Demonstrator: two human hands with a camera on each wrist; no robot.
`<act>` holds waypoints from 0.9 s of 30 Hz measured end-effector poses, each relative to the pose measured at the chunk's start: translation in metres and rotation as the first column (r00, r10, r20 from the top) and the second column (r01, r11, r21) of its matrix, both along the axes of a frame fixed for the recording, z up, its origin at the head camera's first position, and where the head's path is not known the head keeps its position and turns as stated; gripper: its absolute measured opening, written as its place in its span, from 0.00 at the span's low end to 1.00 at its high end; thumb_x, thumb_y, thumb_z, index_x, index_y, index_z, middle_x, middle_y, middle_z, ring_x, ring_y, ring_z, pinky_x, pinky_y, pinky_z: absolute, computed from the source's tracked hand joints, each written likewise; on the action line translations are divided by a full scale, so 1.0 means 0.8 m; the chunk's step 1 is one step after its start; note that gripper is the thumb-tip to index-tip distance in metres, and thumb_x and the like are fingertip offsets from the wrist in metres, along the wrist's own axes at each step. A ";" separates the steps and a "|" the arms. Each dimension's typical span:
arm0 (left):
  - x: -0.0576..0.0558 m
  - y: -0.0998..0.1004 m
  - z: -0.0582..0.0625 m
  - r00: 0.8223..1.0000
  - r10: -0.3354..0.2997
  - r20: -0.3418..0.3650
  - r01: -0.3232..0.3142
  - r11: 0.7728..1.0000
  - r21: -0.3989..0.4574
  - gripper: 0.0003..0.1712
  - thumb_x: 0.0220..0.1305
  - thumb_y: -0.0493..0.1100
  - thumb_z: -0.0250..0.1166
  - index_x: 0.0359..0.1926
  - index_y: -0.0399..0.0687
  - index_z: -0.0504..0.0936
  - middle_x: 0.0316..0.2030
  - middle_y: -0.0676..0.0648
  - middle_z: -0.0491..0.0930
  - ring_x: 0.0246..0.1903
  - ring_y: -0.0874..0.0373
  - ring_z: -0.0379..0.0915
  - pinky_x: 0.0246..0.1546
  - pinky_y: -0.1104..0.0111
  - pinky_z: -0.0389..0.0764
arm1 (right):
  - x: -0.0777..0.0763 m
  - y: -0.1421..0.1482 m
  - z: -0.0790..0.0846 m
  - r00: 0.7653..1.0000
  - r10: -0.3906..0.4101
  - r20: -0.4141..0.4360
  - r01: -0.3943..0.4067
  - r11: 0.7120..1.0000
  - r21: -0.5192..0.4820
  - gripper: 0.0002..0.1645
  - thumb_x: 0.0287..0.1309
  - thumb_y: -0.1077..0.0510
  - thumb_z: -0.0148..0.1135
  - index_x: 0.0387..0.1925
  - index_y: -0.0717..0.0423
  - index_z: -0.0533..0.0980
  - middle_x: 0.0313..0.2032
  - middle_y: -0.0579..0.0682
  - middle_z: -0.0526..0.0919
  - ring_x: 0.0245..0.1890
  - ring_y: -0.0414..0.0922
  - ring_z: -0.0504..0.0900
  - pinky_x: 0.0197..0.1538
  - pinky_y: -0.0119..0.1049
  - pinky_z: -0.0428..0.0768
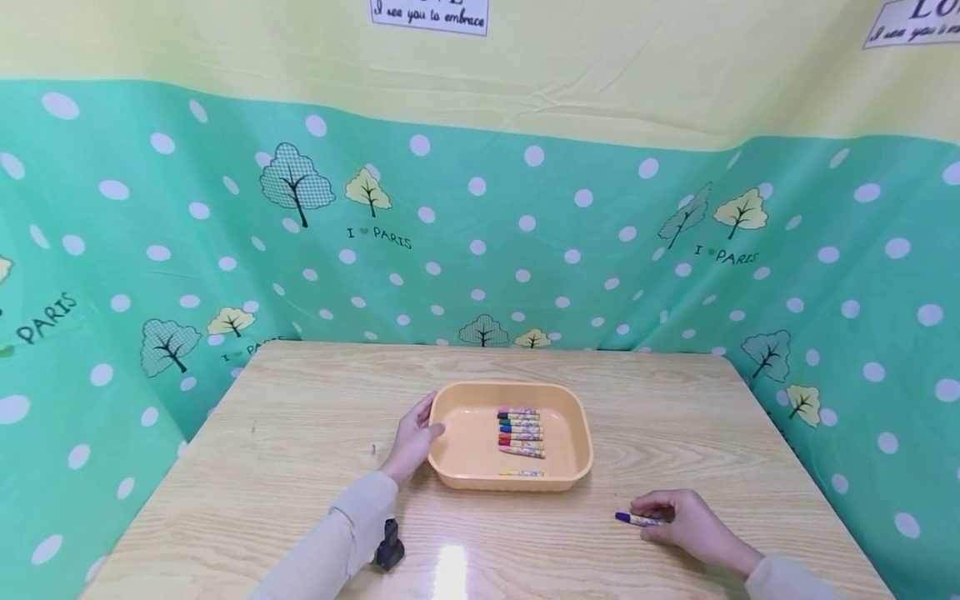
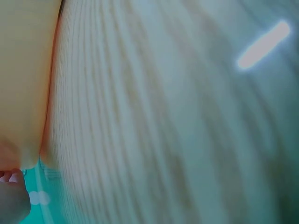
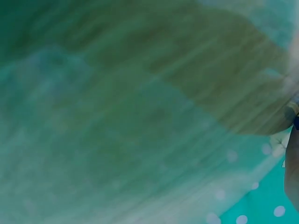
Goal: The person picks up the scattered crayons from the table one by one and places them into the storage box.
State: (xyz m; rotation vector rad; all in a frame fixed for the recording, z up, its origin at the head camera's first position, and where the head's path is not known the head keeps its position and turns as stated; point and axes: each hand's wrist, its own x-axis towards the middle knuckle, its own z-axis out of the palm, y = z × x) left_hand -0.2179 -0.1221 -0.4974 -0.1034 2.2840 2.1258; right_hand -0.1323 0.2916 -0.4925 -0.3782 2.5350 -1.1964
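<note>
My left hand (image 1: 411,437) grips the left end of a light-orange plastic tray (image 1: 510,483), the thumb over its rim and the fingers outside. Inside the tray, several crayons (image 1: 522,433) of different colours lie in a row, side by side. A yellow crayon (image 1: 522,473) lies apart from them, by the front wall. To the right of the tray, my right hand (image 1: 693,525) pinches a purple crayon (image 1: 633,519) low over the table, its dark tip pointing left. The left wrist view catches the tray's side (image 2: 25,70) and part of the hand; the right wrist view shows little of the crayon.
The tray stands on a light wooden table (image 1: 322,392). A small black object (image 1: 389,546) is beside the left sleeve. Behind and at both sides hangs a green and yellow cloth (image 1: 480,225) with dots and printed trees. Light glares on the table's front.
</note>
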 end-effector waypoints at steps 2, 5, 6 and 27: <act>0.000 0.000 0.000 1.000 -0.002 -0.005 0.002 1.000 0.001 0.38 0.55 0.27 0.53 0.68 0.40 0.55 0.66 0.34 0.57 0.65 0.42 0.55 0.65 0.57 0.63 | 0.000 -0.001 0.000 1.000 -0.020 0.007 0.020 1.000 0.004 0.20 0.43 0.57 0.70 0.41 0.60 0.80 0.39 0.54 0.84 0.36 0.33 0.80 0.37 0.23 0.80; -0.001 0.000 0.000 1.000 -0.008 -0.010 0.008 1.000 -0.003 0.38 0.55 0.27 0.53 0.68 0.40 0.55 0.66 0.33 0.57 0.65 0.41 0.55 0.65 0.56 0.62 | 0.001 -0.002 -0.001 0.999 -0.048 0.012 0.047 0.999 0.022 0.17 0.43 0.59 0.69 0.39 0.59 0.80 0.37 0.52 0.84 0.34 0.35 0.80 0.35 0.24 0.80; -0.001 0.000 0.000 1.000 -0.009 -0.008 0.009 1.000 -0.003 0.38 0.55 0.27 0.53 0.68 0.41 0.55 0.66 0.33 0.57 0.65 0.41 0.54 0.66 0.56 0.62 | 0.001 -0.003 -0.001 0.998 -0.056 0.015 0.055 0.998 0.027 0.16 0.43 0.59 0.69 0.38 0.59 0.80 0.37 0.52 0.84 0.33 0.36 0.79 0.34 0.25 0.80; 0.010 0.000 0.023 1.000 -0.030 -0.003 0.030 0.999 0.012 0.38 0.55 0.26 0.53 0.68 0.36 0.54 0.65 0.31 0.56 0.65 0.39 0.53 0.65 0.55 0.62 | -0.024 -0.017 0.048 0.979 -0.084 -0.184 0.096 0.994 0.058 0.13 0.46 0.62 0.66 0.38 0.58 0.82 0.36 0.52 0.85 0.33 0.34 0.81 0.34 0.23 0.81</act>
